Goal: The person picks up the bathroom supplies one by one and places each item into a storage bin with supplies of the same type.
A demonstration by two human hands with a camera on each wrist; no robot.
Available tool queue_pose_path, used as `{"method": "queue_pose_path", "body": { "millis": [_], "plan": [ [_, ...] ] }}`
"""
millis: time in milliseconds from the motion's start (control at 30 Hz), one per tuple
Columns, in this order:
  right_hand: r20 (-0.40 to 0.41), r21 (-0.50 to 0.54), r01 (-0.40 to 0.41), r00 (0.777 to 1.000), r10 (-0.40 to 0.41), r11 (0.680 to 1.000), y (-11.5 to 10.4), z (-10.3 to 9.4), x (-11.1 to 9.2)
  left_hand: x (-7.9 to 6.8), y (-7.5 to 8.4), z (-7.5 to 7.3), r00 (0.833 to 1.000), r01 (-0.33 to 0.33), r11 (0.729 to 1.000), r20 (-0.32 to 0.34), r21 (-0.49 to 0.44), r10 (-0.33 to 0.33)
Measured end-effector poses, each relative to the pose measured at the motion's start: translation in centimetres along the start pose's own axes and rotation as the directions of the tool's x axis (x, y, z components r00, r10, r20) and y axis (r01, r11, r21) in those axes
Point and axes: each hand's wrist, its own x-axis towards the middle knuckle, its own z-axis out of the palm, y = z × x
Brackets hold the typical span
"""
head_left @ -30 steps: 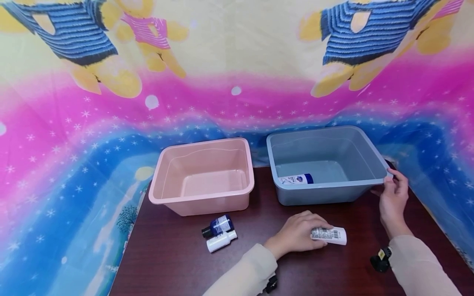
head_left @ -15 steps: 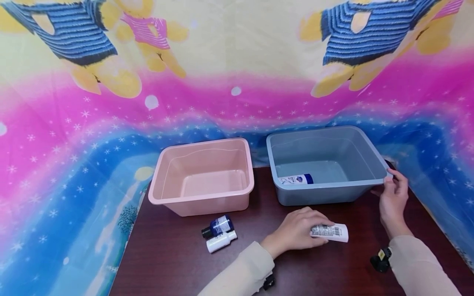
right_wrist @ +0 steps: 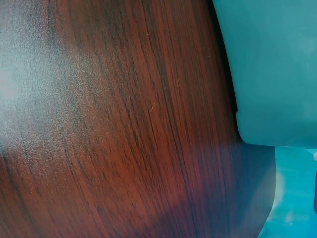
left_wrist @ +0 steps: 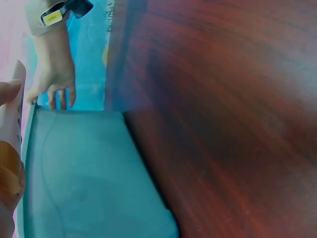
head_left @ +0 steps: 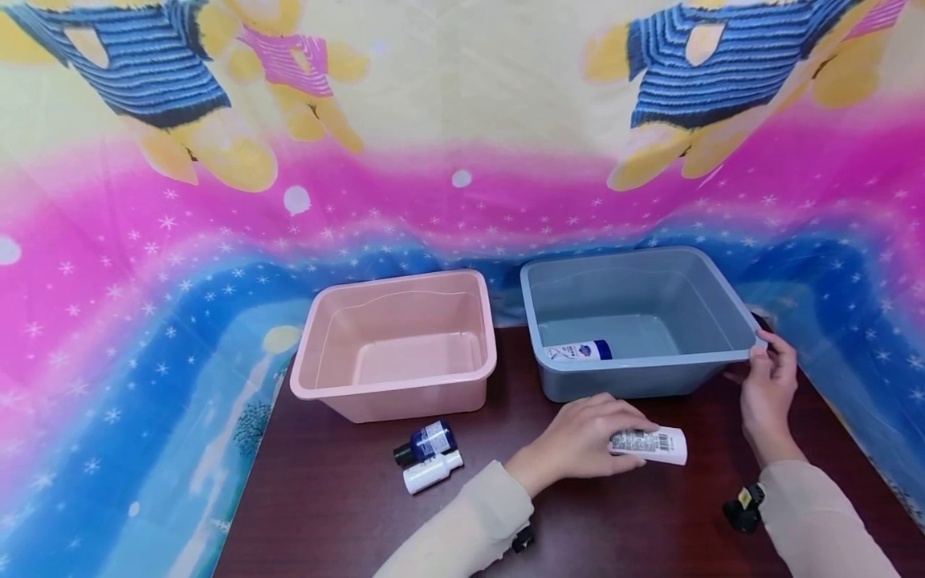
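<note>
My left hand [head_left: 584,440] grips a flat white bottle [head_left: 668,446] with a barcode label, low in front of the grey-blue bin [head_left: 621,365]. Part of the bottle is hidden under the fingers. In the left wrist view, the same bottle [left_wrist: 11,116] shows at the left edge between thumb and fingers. My right hand [head_left: 770,395] holds the bin's front right corner, thumb at the rim and other fingers against the end wall, as the left wrist view also shows. Inside this bin lies a white bottle with a blue cap [head_left: 578,351].
A pink bin [head_left: 405,390] stands to the left, with nothing seen inside it. Before it, a dark blue bottle with a black cap [head_left: 431,439] and a small white bottle [head_left: 431,473] lie side by side on the dark wooden table [head_left: 325,514]. A printed cloth [head_left: 448,225] hangs behind.
My left hand has shifted slightly away from me, and the white bottle's far end has moved a little up and right in the head view. The right hand and both bins have stayed put.
</note>
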Motion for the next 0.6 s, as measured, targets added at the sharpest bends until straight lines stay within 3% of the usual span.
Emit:
{"method": "queue_pose_path", "body": {
  "millis": [600],
  "plan": [
    [-0.005,0.011,-0.013,1.0,0.013,1.0,0.0,0.1,0.0,1.3,-0.2,-2.6,0.998,0.044,0.999,-0.048,-0.019,-0.045]
  ]
}}
